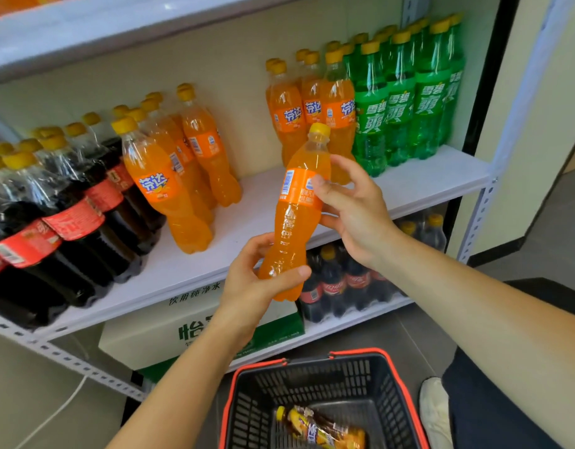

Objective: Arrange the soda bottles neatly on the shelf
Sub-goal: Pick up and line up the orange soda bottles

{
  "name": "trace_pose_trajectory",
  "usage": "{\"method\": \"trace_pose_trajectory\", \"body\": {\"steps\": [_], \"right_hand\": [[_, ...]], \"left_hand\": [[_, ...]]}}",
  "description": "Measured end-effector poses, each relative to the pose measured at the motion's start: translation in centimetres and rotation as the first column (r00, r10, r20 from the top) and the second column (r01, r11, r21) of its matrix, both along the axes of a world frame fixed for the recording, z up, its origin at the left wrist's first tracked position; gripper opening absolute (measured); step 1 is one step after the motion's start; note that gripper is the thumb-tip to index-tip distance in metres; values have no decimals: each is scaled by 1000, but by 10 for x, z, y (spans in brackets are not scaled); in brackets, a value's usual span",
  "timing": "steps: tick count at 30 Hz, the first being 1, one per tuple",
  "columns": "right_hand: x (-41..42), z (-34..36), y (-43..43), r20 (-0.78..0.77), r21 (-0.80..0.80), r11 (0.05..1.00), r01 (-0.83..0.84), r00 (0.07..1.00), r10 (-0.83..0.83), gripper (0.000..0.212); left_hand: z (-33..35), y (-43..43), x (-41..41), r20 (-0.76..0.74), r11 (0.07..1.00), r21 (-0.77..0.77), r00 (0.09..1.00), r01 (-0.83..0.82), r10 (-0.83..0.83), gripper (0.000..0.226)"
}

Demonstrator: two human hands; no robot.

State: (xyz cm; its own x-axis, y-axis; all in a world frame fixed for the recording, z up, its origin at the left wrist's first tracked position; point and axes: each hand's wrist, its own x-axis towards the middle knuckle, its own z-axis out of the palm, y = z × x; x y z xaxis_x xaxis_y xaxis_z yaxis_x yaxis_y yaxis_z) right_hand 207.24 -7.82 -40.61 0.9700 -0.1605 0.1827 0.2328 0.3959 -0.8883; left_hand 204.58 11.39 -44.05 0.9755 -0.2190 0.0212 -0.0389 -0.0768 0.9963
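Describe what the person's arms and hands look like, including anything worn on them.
Both forearms are bare up to the frame edge: no sleeves show. The left hand and right hand wear no gloves, and no rings, watch or bracelets are visible. Fingernails are short and unpainted.

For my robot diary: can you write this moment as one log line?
both hands hold orange soda bottle | left hand at base | right hand on label | shelf gap ahead

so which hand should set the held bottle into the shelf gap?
Right, probably. The right hand grips the bottle at its label, nearest the gap; the left hand only holds its base.
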Motion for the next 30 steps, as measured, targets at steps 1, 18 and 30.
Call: {"method": "trace_pose_trajectory", "body": {"steps": [1,18,30], "right_hand": [[0,0,1,4,-4,1000,1,1000,-1,40],[-2,-1,-5,-29,-1,996,-93,995,93,58],[0,1,-6,-43,49,999,4,999,-2,49]], "left_hand": [[-2,-1,0,27,999,3,999,-38,38,72],[0,14,7,-301,841,-532,908,95,-293,62],[-3,5,12,-190,882,-467,981,-54,-41,55]]}}
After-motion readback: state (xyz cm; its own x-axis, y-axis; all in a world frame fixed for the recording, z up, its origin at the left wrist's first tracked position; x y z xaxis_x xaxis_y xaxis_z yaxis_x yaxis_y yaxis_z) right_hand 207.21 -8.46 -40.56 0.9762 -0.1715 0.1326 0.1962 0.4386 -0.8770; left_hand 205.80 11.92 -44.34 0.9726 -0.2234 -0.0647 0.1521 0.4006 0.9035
